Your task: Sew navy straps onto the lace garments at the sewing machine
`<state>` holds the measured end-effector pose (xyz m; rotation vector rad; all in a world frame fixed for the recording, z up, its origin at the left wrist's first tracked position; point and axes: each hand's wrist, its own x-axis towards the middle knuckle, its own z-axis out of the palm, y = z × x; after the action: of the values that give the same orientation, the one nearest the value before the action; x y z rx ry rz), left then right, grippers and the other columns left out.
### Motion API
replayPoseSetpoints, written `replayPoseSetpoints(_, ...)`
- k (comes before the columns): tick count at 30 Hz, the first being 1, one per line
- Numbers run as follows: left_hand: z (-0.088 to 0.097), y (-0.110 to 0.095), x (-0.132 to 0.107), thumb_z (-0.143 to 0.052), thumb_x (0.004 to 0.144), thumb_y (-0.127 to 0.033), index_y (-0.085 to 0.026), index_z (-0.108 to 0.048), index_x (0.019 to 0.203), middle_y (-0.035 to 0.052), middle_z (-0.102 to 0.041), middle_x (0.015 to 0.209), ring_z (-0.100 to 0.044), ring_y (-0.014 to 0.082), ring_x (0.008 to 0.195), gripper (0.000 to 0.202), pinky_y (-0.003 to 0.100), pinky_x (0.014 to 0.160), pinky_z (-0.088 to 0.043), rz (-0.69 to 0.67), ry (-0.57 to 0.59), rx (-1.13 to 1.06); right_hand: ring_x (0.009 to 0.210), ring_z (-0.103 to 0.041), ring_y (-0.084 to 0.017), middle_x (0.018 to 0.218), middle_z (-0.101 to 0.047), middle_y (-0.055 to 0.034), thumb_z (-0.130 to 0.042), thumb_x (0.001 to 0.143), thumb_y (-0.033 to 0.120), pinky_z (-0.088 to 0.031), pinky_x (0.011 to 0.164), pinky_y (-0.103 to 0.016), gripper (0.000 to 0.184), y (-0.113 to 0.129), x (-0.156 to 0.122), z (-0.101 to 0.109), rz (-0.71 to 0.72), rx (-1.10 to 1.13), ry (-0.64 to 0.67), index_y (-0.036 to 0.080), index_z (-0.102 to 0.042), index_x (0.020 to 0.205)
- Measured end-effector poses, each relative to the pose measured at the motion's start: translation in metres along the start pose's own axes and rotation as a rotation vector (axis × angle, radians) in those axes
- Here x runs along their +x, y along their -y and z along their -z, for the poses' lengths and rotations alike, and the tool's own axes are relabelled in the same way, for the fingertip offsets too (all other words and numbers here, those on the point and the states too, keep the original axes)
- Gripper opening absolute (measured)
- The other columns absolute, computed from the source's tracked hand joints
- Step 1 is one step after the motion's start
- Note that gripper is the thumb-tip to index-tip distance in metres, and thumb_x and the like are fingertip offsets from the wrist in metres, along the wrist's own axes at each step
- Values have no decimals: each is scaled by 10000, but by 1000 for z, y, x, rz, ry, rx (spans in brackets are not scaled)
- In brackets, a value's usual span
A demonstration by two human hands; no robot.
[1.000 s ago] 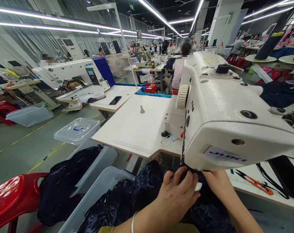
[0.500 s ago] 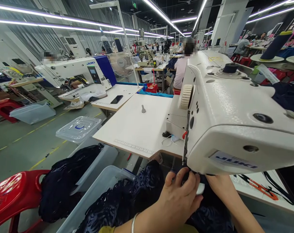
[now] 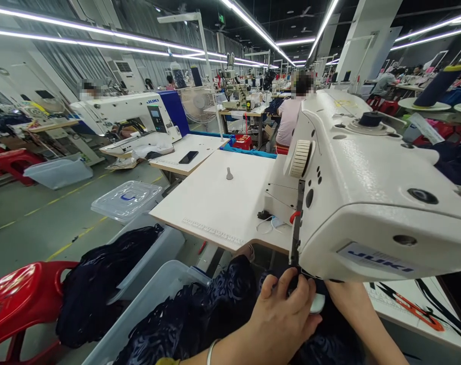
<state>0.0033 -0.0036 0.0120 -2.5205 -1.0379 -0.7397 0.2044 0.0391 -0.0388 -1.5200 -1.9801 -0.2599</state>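
Note:
Under the head end of a white JUKI sewing machine, my left hand has its fingers bent and pressed onto dark navy fabric. A small white rounded part shows beside those fingers. My right hand reaches in beneath the machine from the other side, its fingers hidden by the machine head. Navy patterned lace fabric hangs below my left hand and trails into a clear plastic bin. The needle area is not visible.
A white table with a printed ruler holds a small grey piece. Orange-handled thread snips lie at right. A red stool, navy fabric pile and lidded clear box stand left. A person sits ahead.
The camera view has shifted slightly, so most things appear a little farther right. Both hands keep nearly the same place at the machine, and the left fingers stay bent on the fabric.

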Motion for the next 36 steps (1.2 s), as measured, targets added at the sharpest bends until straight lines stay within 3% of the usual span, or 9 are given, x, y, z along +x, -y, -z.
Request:
replayPoseSetpoints(7,-3,3,-4,-496,963,-504,-183,-584,1270,25,-576,1276,-468,231,1188,453,374,933,-295,20,-7,-35,946,-685,-336,718,-743,-100,-311,834,43,-500,891,-522,463,-9,-4,-10,75,17,-14,231,-701,671)
replayPoseSetpoints(13,0,4,-4,-491,972,-490,-181,-565,1289,30,-573,1284,-458,231,1217,449,373,936,-300,6,12,-54,1010,-656,-344,762,-748,-89,-400,863,198,-477,936,-532,337,-8,-6,-9,-51,153,54,255,-704,729)
replayPoseSetpoints(18,-2,2,-3,-444,1001,-443,-177,-554,1302,35,-572,1302,-460,225,1220,417,372,937,-301,-2,39,-58,904,-671,-390,736,-732,-131,-353,848,236,-437,914,-638,380,-5,-1,-2,-104,118,51,239,-700,692)
replayPoseSetpoints(24,-1,1,-2,-464,1001,-400,-172,-527,1326,42,-595,1268,-466,224,1236,401,367,970,-312,-30,13,-75,950,-666,-325,770,-741,-89,-425,831,364,-475,944,-518,313,5,10,7,-251,326,51,237,-702,760)
replayPoseSetpoints(28,-30,3,-22,-592,931,-429,-200,-386,1419,84,-564,1288,-470,242,1265,577,404,1032,-361,52,-17,-287,1011,-652,-306,886,-747,-89,-518,798,397,-503,917,-446,285,17,10,15,-483,550,44,212,-714,892)
replayPoseSetpoints(30,-58,5,-42,-690,862,-387,-196,-223,1477,178,-446,1386,-402,316,1330,796,500,1042,-381,256,-76,-456,926,-678,-293,875,-742,-88,-544,820,426,-549,815,-410,299,24,3,25,-673,711,61,206,-705,944)
replayPoseSetpoints(32,-86,5,-66,-695,830,-235,-266,-44,1502,190,-273,1487,-293,325,1400,935,542,1052,-376,589,-26,-673,778,-694,-254,846,-732,-72,-493,892,475,-571,667,-352,339,31,-12,40,-764,927,147,220,-679,1013)
replayPoseSetpoints(34,-108,3,-87,-665,812,-179,-234,-30,1510,222,-257,1479,-316,351,1386,945,542,1019,-413,668,70,-762,662,-677,-218,815,-717,-47,-443,936,512,-549,548,-304,355,37,-33,59,-615,1141,361,252,-657,1048)
replayPoseSetpoints(36,-120,-4,-99,-671,798,-176,-217,-144,1509,219,-319,1453,-347,362,1367,887,507,1005,-429,655,168,-843,625,-660,-199,782,-704,-26,-511,908,544,-523,502,-279,316,46,-58,78,-408,1257,566,280,-661,996)
